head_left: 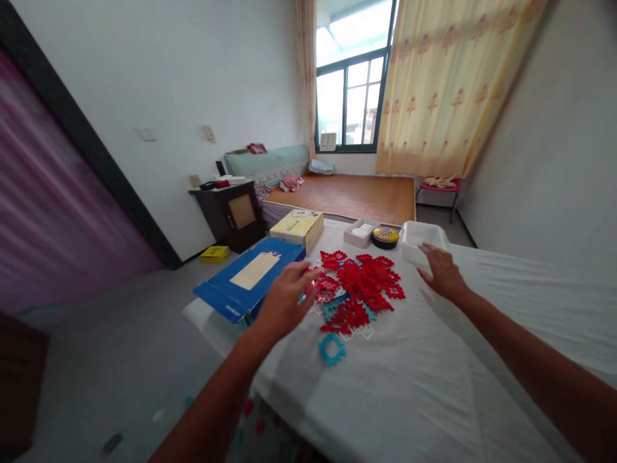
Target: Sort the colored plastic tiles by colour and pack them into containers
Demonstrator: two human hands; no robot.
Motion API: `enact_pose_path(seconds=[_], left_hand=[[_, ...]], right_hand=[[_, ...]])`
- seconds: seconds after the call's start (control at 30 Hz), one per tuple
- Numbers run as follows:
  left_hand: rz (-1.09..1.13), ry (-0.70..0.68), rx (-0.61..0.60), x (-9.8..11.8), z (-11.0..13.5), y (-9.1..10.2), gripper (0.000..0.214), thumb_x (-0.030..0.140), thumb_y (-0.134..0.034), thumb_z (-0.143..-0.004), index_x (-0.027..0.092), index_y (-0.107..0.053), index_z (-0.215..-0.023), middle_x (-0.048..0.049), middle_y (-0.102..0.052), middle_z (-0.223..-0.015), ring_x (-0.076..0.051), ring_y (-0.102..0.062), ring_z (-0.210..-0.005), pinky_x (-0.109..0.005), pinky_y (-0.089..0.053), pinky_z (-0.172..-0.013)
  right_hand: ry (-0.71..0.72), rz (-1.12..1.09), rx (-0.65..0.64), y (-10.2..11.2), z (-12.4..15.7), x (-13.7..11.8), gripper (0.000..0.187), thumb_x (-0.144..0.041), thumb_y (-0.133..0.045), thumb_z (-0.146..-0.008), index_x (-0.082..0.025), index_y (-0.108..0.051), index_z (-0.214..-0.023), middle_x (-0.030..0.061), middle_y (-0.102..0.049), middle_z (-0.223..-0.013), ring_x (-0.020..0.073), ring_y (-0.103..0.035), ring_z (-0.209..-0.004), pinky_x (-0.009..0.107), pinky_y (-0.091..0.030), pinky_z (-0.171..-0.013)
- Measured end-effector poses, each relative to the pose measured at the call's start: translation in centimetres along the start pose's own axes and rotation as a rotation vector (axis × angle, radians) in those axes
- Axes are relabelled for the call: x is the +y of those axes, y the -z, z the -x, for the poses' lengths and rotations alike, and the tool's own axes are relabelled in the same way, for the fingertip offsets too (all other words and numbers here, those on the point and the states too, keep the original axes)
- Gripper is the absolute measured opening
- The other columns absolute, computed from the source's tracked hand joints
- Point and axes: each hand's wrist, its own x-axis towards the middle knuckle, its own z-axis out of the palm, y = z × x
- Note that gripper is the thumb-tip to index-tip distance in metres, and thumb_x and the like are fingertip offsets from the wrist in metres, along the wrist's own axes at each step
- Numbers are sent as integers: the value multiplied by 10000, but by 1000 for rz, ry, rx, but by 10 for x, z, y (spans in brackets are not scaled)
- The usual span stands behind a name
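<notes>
A heap of flat plastic puzzle pieces (361, 286), mostly red with some white and blue ones, lies on a white cloth-covered table (424, 386). One blue square piece (331, 348) sits apart at the near side. My left hand (286, 299) reaches to the heap's left edge, fingers curled and touching the pieces there; I cannot make out anything held in them. My right hand (441, 273) rests palm down, fingers extended, on the near edge of a white plastic tub (421, 241) to the right of the heap.
A blue box lid (248, 283) overhangs the table's left corner, with a yellow and white box (296, 228) behind it. A small white tray (361, 233) and a round tin (385, 236) stand at the back. Beyond are a dark cabinet (234, 215) and a bed (351, 196).
</notes>
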Motion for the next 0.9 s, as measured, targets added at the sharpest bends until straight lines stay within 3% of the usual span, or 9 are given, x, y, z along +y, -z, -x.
enact_pose_path(seconds=[0.1,0.2,0.27,0.37,0.5,0.67,0.8,0.9], left_hand=[[-252,311,36,-79,23,53,475,418,-529,-854,203,-585,-1273,-127,-533,-1377,-309,-443,-1293,-499,-317,-1109],[-377,607,49,-144,45,85,511,447,-436,-864,141,-590,-1242,-158,-559,-1348,-320,-449,-1292,-468,-340,-1082],[-344,745,-12,-170,56,95,476,415,-423,-852,130,-622,-1177,-158,-629,-1259,-311,-528,-1212,-427,-399,-1025],[-209,779,-70,-186,65,102,425,385,-469,-801,140,-668,-1086,-123,-704,-1119,-276,-622,-1062,-358,-462,-937],[-41,799,111,-181,71,107,448,359,-585,-686,136,-695,-1059,-101,-730,-996,-256,-657,-917,-337,-509,-817],[427,802,325,-157,73,107,547,347,-746,-534,143,-698,-1039,-66,-718,-933,-192,-646,-780,-311,-537,-698],[693,738,499,-117,57,101,603,364,-800,-524,147,-679,-1074,-54,-694,-952,-134,-622,-724,-284,-538,-675],[739,601,495,-70,37,88,575,373,-782,-604,161,-670,-1126,-46,-679,-953,-120,-610,-712,-270,-531,-676]], right_hand=[[127,-134,-13,18,17,-48,556,-323,-485,-895,-186,-424,-1430,163,-523,-1380,331,-475,-1260,542,-391,-1027],[230,-265,-58,36,23,-104,457,-295,-488,-914,-214,-502,-1363,127,-575,-1328,296,-502,-1240,513,-428,-1016],[291,-333,-77,46,21,-142,416,-256,-488,-918,-221,-532,-1330,111,-591,-1311,274,-505,-1239,495,-445,-1016],[373,-398,-97,56,17,-191,419,-195,-496,-907,-235,-541,-1322,99,-601,-1305,250,-527,-1215,477,-474,-1000],[448,-410,-137,59,17,-232,409,-147,-517,-897,-242,-566,-1291,82,-594,-1325,231,-542,-1200,442,-504,-973],[460,-450,-181,56,17,-260,437,-136,-541,-888,-257,-547,-1308,75,-595,-1324,225,-557,-1189,436,-509,-970],[451,-553,-119,60,5,-287,635,-219,-621,-855,-256,-390,-1446,103,-527,-1395,267,-497,-1260,494,-454,-1032],[418,-598,-26,66,-10,-312,901,-363,-714,-783,-203,-228,-1525,142,-414,-1484,322,-390,-1343,545,-379,-1089]])
